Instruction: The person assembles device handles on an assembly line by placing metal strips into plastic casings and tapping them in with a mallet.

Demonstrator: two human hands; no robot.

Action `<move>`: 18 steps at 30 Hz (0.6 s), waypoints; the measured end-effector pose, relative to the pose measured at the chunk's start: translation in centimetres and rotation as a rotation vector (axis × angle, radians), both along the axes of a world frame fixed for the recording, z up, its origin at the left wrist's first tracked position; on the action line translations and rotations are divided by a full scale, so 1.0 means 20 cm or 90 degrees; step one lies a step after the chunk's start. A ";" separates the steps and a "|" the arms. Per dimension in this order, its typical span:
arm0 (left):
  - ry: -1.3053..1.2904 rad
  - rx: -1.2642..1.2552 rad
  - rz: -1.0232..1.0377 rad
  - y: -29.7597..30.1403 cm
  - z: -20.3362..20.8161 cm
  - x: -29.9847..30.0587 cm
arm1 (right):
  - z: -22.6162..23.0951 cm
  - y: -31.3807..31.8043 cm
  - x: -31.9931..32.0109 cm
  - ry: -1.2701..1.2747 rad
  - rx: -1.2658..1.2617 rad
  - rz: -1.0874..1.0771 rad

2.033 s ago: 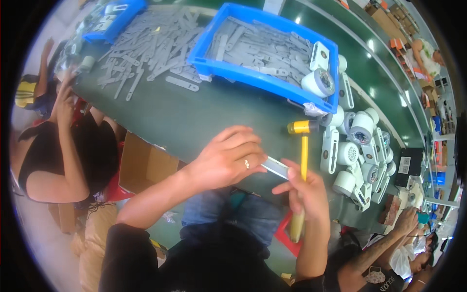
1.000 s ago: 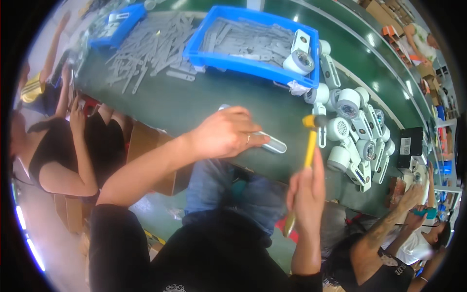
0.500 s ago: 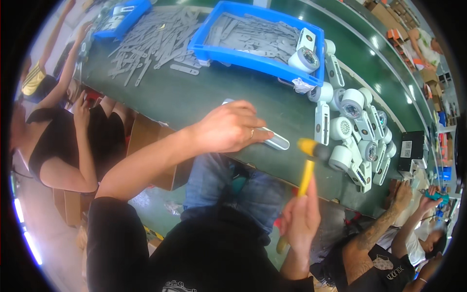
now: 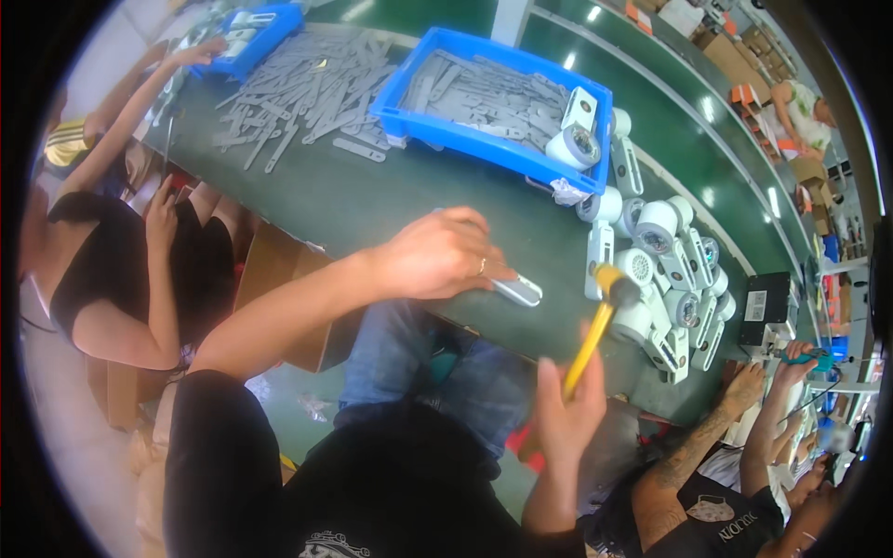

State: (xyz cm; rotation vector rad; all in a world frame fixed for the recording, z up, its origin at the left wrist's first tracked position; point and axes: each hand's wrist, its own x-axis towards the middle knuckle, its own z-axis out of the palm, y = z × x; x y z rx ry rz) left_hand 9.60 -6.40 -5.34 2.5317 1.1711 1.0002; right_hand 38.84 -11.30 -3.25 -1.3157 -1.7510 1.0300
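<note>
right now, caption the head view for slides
Left hand holds a pale strip, right hand a yellow hammer, at a worktable.

The shirt is black, short-sleeved, with a pale print; trousers are blue denim. The left hand bears a gold-coloured ring.

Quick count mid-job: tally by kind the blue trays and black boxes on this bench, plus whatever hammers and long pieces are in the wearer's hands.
Blue trays: 2 (large tray, small tray)
Black box: 1
Hammer, right hand: 1
Long piece, left hand: 1
Total: 5
</note>
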 end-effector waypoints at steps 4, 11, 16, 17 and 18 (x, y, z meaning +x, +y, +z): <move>0.058 -0.042 -0.067 0.08 0.07 0.01 | -0.08 0.20 -0.21 0.047 -0.145 0.018; 0.101 0.060 0.164 -0.09 0.00 -0.05 | -0.06 0.00 -0.12 0.117 -0.245 0.088; -0.190 -0.161 0.431 -0.23 -0.10 0.13 | -0.04 0.05 -0.08 0.211 -0.246 0.019; -0.231 -0.260 0.451 -0.23 -0.11 0.15 | -0.04 0.06 -0.08 0.205 -0.222 0.046; -0.259 -0.279 0.479 -0.24 -0.12 0.15 | 0.00 0.05 -0.08 0.132 -0.235 0.054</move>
